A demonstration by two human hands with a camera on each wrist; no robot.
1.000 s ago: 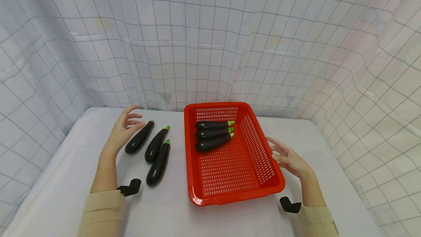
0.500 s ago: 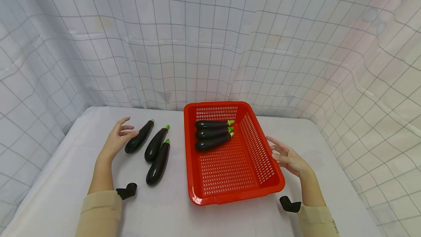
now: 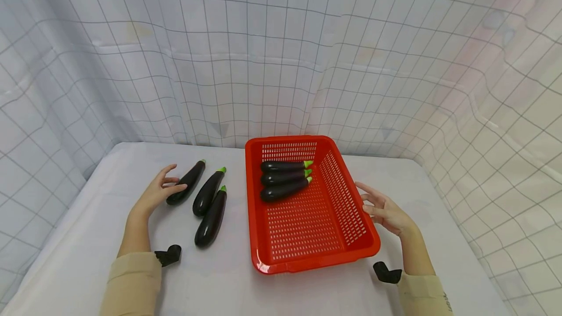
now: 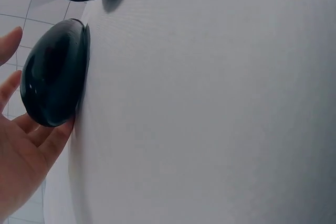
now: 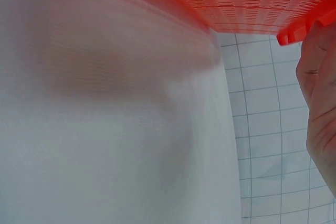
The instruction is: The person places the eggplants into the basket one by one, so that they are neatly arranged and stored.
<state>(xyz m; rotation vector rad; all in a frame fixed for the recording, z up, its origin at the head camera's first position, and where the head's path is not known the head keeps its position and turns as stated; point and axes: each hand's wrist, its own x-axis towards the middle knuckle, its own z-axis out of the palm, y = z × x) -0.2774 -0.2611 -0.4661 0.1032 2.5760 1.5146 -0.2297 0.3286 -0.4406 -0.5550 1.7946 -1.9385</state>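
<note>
In the head view, my left hand [image 3: 154, 194] is at the leftmost loose eggplant [image 3: 186, 183], its lower fingers reaching over the dark body. The left wrist view shows that eggplant [image 4: 55, 74] from its rounded end, with fingers [image 4: 55, 142] alongside it and the hand spread around it. Two more eggplants, one [image 3: 210, 192] behind and one [image 3: 211, 218] in front, lie to its right. My right hand [image 3: 388, 212] rests its fingertips on the right rim of the red plastic basket [image 3: 316, 263]; part of that hand [image 5: 323, 87] shows beside the rim in the right wrist view.
Three eggplants [image 3: 285, 190] with green stems lie side by side at the back left inside the basket. A white cloth covers the table [image 3: 210, 282]. Gridded white curtains [image 3: 281, 62] hang behind and at both sides. Each wrist carries a black mount [image 3: 387, 273].
My left hand has lowered and come nearer to me, from the leftmost eggplant's upper end onto its body. The right hand and basket have stayed put.
</note>
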